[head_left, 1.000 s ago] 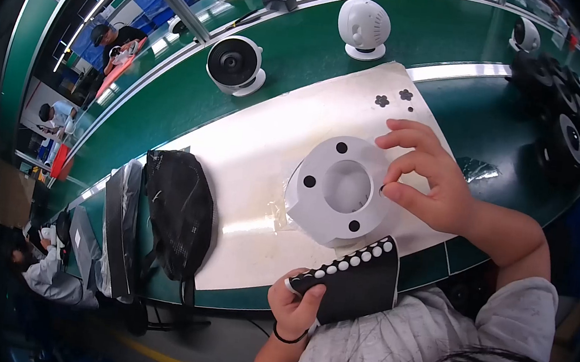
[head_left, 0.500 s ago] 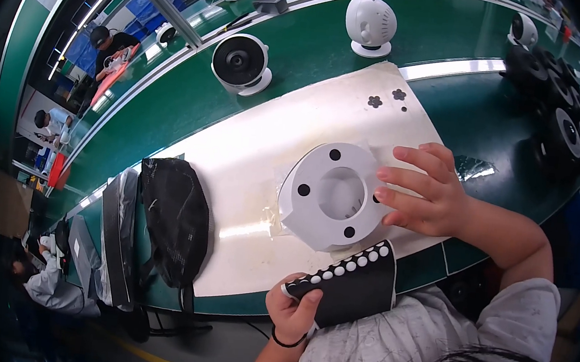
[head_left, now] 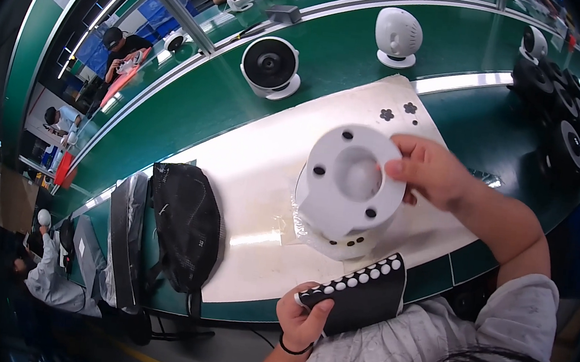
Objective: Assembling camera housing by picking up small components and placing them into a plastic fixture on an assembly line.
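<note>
My right hand (head_left: 439, 175) grips the right rim of a round white plastic base (head_left: 336, 203), thumb on top and fingers beneath. The base is tilted, with a wide round opening and black round pads spaced about its ring. Under its lower edge shows another white part (head_left: 334, 243) with small dark spots, mostly hidden. My left hand (head_left: 300, 316) is closed on the left end of a folded black sheet (head_left: 366, 298), whose upper edge carries rows of white round stickers. The sheet is held near my body at the table's front edge.
A white mat (head_left: 253, 198) covers the green table. Left of my hands lies a black bag (head_left: 186, 230). Two white fans (head_left: 271, 66) (head_left: 398, 37) stand beyond the mat, and several black round parts (head_left: 566, 143) pile up at right. Other people work farther off.
My right hand has gone from spread fingers over the white base to gripping its rim. The base has come up and tilted. My left hand keeps the sheet.
</note>
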### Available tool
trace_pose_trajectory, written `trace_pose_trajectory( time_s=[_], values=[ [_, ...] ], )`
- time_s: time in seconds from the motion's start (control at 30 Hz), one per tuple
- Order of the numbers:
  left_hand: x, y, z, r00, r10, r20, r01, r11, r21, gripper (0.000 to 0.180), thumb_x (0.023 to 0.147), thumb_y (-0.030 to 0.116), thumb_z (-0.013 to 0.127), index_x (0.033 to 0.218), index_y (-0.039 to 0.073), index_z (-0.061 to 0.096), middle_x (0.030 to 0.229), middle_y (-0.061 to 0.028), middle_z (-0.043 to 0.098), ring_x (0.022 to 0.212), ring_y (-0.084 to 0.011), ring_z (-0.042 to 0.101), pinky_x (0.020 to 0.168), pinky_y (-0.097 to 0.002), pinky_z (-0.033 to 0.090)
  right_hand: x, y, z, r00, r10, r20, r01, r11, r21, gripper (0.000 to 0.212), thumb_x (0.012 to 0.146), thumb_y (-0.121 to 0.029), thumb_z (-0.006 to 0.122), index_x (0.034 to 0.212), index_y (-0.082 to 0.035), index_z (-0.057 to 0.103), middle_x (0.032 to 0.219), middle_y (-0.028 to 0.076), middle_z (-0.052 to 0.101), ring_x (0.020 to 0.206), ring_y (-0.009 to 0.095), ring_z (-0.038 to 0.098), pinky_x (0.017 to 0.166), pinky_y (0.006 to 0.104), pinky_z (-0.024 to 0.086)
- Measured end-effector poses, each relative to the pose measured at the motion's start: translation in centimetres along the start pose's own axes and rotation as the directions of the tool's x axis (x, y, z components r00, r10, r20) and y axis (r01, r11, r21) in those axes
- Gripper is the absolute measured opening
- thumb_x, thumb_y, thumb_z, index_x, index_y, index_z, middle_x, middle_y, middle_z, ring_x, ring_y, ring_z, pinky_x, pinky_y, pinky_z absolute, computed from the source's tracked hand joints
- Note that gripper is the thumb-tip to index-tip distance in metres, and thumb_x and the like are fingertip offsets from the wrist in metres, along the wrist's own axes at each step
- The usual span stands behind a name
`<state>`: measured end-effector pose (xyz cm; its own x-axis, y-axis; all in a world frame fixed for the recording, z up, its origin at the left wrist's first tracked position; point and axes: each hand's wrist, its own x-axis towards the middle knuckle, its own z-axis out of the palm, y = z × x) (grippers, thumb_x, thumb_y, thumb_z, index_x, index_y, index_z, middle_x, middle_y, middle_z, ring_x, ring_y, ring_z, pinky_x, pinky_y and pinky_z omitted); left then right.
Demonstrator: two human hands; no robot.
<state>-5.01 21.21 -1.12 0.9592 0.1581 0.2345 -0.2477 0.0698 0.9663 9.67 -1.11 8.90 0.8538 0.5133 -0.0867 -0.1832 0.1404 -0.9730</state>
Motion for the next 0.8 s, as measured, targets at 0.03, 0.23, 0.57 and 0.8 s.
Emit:
trace_pose_trajectory(
  time_s=[0.03, 0.23, 0.57, 0.8],
  values=[
    [0.0, 0.0, -0.1, 1.0, 0.005, 0.0, -0.005, 1.0, -0.002, 0.023, 0.073, 0.012, 0.066, 0.083, -0.006, 0.057, 0.066, -0.0055, 0.057, 0.054, -0.0086, 0.048, 0.05, -0.02, 0.038, 0.7, -0.5, -0.5, 0.999, -0.032, -0.043, 0.033, 0.999, 0.01, 0.024, 0.081, -0.024, 0.058, 0.093, -0.003, 0.054, 0.069, 0.0, 0.054, 0.052, 0.006, 0.047, 0.048, 0.0183, 0.038],
    [0.4, 0.2, -1.2, 0.999, 0.031, 0.027, -0.031, 1.0, 0.005, 0.019, 0.071, 0.008, 0.064, 0.08, -0.006, 0.057, 0.068, -0.0085, 0.057, 0.058, -0.0109, 0.05, 0.053, -0.0211, 0.039, 9.6, -1.3, -2.3, 0.945, -0.278, -0.173, 0.194, 0.901, -0.388, 0.019, 0.081, -0.022, 0.056, 0.087, -0.004, 0.056, 0.07, 0.002, 0.056, 0.061, 0.01, 0.051, 0.054, 0.0228, 0.04],
    [0.6, 0.0, -1.8, 0.987, -0.028, 0.16, 0.015, 0.997, 0.082, 0.019, 0.071, 0.009, 0.064, 0.082, -0.005, 0.058, 0.068, -0.0098, 0.058, 0.059, -0.0157, 0.055, 0.054, -0.0234, 0.042, 20.6, 5.9, -13.4, 0.842, -0.538, 0.037, -0.262, -0.469, -0.843, 0.015, 0.077, -0.016, 0.054, 0.086, -0.006, 0.06, 0.086, 0.009, 0.056, 0.086, 0.022, 0.056, 0.07, 0.0291, 0.048],
    [0.2, -0.3, -2.1, 0.99, -0.036, 0.133, 0.034, 0.999, 0.016, 0.027, 0.068, 0.009, 0.068, 0.086, -0.007, 0.057, 0.077, -0.0131, 0.059, 0.068, -0.0178, 0.056, 0.063, -0.0262, 0.044, 19.1, 5.0, -14.9, 0.853, -0.41, -0.323, -0.362, -0.02, -0.932, 0.046, 0.085, -0.044, 0.041, 0.103, -0.004, 0.056, 0.105, 0.015, 0.055, 0.102, 0.026, 0.05, 0.091, 0.039, 0.035]
  ],
)
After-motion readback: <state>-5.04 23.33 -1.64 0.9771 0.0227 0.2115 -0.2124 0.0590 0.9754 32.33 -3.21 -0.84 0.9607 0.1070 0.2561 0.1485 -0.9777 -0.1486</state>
